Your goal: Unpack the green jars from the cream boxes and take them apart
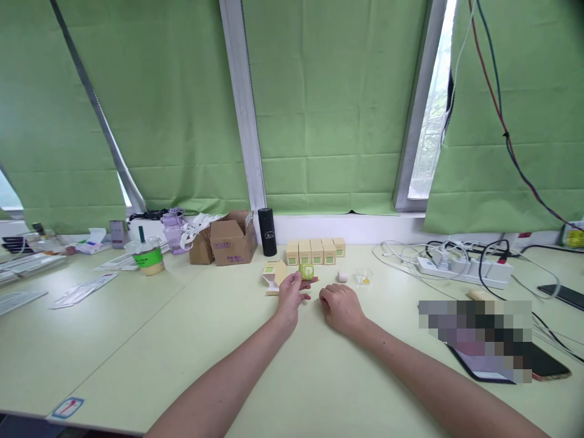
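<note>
Between the thumb and fingers of my left hand (289, 298) is a small green square object with rounded corners (306, 272) and a pale mark on its face; its exact kind is too small to tell. My right hand (342, 308) rests on the table just to the right, its fingers curled under, so anything inside them is hidden. Behind my left hand lies an opened cream carton (274, 274) with a green label. Several closed small cream boxes (316, 252) stand in a row beyond my hands. A small pinkish-white piece (342, 277) and a clear plastic piece (364, 277) with a yellow spot lie past my right hand.
At the back left are an open cardboard box (232, 240), a black tumbler (267, 232), a purple bottle (173, 231) and a lidded drink cup (148, 254). On the right lie a power strip (465, 271) with tangled cables, a partly blurred tablet (483, 368) and a phone (566, 296).
</note>
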{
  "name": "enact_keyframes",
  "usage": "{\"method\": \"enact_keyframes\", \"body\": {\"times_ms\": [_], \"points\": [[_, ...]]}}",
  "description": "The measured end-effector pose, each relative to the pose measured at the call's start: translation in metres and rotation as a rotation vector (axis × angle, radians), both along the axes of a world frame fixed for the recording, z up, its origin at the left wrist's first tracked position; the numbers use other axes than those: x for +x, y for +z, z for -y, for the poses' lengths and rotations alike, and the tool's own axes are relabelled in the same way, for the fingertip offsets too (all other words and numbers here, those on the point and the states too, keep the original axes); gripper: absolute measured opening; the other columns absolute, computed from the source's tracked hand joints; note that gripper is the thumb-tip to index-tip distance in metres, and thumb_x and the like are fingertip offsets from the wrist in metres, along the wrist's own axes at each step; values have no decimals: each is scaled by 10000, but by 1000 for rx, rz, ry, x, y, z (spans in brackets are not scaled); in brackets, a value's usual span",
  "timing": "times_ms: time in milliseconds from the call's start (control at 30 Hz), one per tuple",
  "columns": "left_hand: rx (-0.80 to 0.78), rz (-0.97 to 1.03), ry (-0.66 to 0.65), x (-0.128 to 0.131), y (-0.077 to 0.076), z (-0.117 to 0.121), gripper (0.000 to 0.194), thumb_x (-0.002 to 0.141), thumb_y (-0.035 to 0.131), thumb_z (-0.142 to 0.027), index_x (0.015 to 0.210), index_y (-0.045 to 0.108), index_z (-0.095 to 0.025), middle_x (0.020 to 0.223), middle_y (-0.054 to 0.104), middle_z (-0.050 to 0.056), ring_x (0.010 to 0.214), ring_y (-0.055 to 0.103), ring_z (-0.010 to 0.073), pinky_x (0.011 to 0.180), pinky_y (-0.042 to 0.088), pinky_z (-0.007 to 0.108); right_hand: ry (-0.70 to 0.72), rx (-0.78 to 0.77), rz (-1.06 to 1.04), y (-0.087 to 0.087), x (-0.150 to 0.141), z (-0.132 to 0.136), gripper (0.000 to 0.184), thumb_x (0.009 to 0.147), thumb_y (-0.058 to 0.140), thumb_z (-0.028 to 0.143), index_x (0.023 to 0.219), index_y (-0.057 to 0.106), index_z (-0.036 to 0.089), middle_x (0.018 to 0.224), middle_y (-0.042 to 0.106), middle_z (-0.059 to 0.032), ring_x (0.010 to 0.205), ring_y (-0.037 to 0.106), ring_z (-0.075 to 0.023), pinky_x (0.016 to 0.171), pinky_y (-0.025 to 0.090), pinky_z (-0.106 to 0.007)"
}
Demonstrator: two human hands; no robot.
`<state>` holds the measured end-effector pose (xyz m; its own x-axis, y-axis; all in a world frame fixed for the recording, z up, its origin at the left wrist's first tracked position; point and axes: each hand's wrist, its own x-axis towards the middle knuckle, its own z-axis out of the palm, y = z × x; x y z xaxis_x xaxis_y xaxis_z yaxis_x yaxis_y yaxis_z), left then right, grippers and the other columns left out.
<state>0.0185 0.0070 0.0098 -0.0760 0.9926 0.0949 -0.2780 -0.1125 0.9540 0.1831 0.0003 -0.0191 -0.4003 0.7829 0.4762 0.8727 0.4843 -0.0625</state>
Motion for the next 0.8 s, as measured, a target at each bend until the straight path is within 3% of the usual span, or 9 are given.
{"method": "enact_keyframes", "body": {"times_ms": [167, 367, 467, 567, 600, 700, 800], "points": [[-120, 242, -150, 3, 11, 11, 276, 948, 591, -428, 944, 614, -153, 976, 793, 196, 703, 634, 174, 573, 458, 266, -13, -55, -52, 0, 3, 5, 158, 863, 562, 78, 894, 655, 201, 860, 724, -32, 717, 614, -163, 617, 262, -296], [-167, 259, -182, 6, 13, 13, 228, 948, 554, -359, 929, 629, -145, 977, 792, 206, 689, 631, 176, 566, 446, 266, 37, -87, -64, 3, 6, 11, 126, 876, 585, 97, 876, 650, 205, 869, 723, -20, 726, 627, -149, 600, 241, -284], [-33, 48, -108, 4, 8, 4, 271, 926, 588, -433, 918, 620, -165, 984, 790, 189, 767, 668, 206, 599, 477, 285, 42, -92, -67, 4, 8, 14, 131, 877, 583, 97, 882, 652, 209, 875, 723, -17, 731, 632, -149, 595, 242, -286], [210, -463, 136, -2, 9, -10, 320, 937, 548, -488, 881, 619, -181, 946, 776, 151, 830, 688, 234, 662, 518, 326, 46, -98, -70, 5, 9, 14, 131, 879, 581, 103, 887, 653, 212, 880, 724, -18, 732, 632, -149, 596, 248, -286], [251, -547, 191, -4, 11, -15, 300, 925, 572, -473, 874, 632, -184, 958, 767, 141, 866, 685, 244, 727, 528, 354, 47, -100, -71, 5, 9, 14, 134, 880, 579, 102, 888, 654, 212, 881, 724, -19, 735, 632, -150, 596, 250, -285], [330, -714, 259, -13, 17, -26, 175, 881, 659, -386, 892, 695, -215, 1002, 741, 104, 1040, 640, 284, 925, 493, 421, 49, -104, -74, 6, 8, 15, 140, 886, 573, 99, 892, 653, 213, 888, 724, -19, 746, 634, -149, 601, 254, -281], [363, -952, 269, -19, 18, -34, 81, 860, 694, -304, 894, 740, -247, 959, 719, 101, 1143, 578, 328, 994, 440, 453, 48, -107, -74, 6, 7, 15, 140, 882, 575, 95, 890, 650, 213, 890, 724, -16, 750, 635, -148, 605, 254, -274]]}}
